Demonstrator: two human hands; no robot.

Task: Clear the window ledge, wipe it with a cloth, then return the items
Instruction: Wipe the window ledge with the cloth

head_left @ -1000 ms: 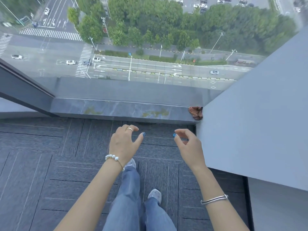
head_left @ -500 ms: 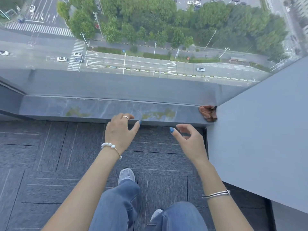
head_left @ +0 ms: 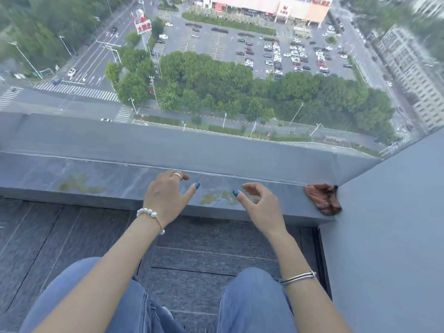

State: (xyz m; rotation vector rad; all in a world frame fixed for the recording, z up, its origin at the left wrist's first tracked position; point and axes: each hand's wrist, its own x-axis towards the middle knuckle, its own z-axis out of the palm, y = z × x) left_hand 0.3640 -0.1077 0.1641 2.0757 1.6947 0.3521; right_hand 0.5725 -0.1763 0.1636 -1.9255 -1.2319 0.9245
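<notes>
Item 1, nearest: my knees in blue jeans [head_left: 252,301], one leg each side at bottom of frame, over dark grey floor tiles [head_left: 43,239].

Item 2: both forearms reached fwd from bottom edge. Pearl bracelet [head_left: 150,216] on L wrist; silver bangle [head_left: 298,277] on R forearm.

Item 3: left hand [head_left: 165,195], palm down, fingers loosely spread and curled, held nothing. Ring [head_left: 177,175] on one finger; blue nail on thumb. Fingertips were over the window ledge [head_left: 115,181] near its back edge; contact w/ surface: can't tell.

Item 4: right hand [head_left: 262,207], palm turned inward, thumb and fingers half-curled w/ a gap between, empty. Blue thumb nail pointed toward L thumb; the two hands were near each other, not touching. It was over the ledge's front half.

Item 5: ledge itself, grey stone-look slab running L to R across the frame, low above the floor. Two yellow-green stains on top: one [head_left: 77,185] well to the L of my hands, one [head_left: 218,197] between and just under the thumbs.

Item 6: cloth [head_left: 323,198], brown-orange, crumpled, at far R end of ledge, in the corner against the grey side wall [head_left: 389,236]. Well apart from R hand.

Item 7: window glass [head_left: 216,140] behind ledge.

Item 8, farthest: seen through glass from high up, road w/ crosswalks [head_left: 77,91], band of trees [head_left: 240,92], car park w/ many cars [head_left: 276,56], low building w/ signs at top.
</notes>
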